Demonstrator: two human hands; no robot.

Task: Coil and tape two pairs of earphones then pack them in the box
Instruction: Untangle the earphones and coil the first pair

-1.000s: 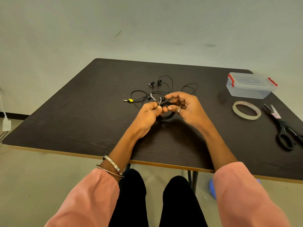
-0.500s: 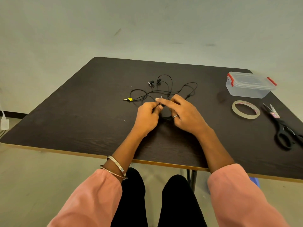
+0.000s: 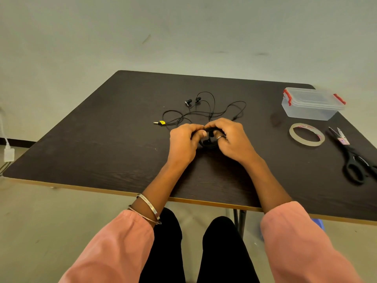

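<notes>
A small black coil of earphone cable (image 3: 208, 142) sits between my two hands near the middle of the dark table (image 3: 102, 139). My left hand (image 3: 184, 142) and my right hand (image 3: 231, 137) both curl their fingers round it, fingertips meeting on top; most of the coil is hidden. Just behind them a second black pair of earphones (image 3: 201, 111) lies loose and tangled, its yellow-tagged plug at the left. The clear plastic box (image 3: 312, 104) with red clips stands closed at the far right.
A roll of clear tape (image 3: 307, 134) lies flat right of my hands. Black scissors (image 3: 355, 158) lie near the table's right edge. A white charger (image 3: 8, 154) hangs at the wall on the left. My knees are under the near edge.
My right hand's fingers, stretched over the coil half a second ago, have curled down onto it. Both hands now close over the coil low on the table.
</notes>
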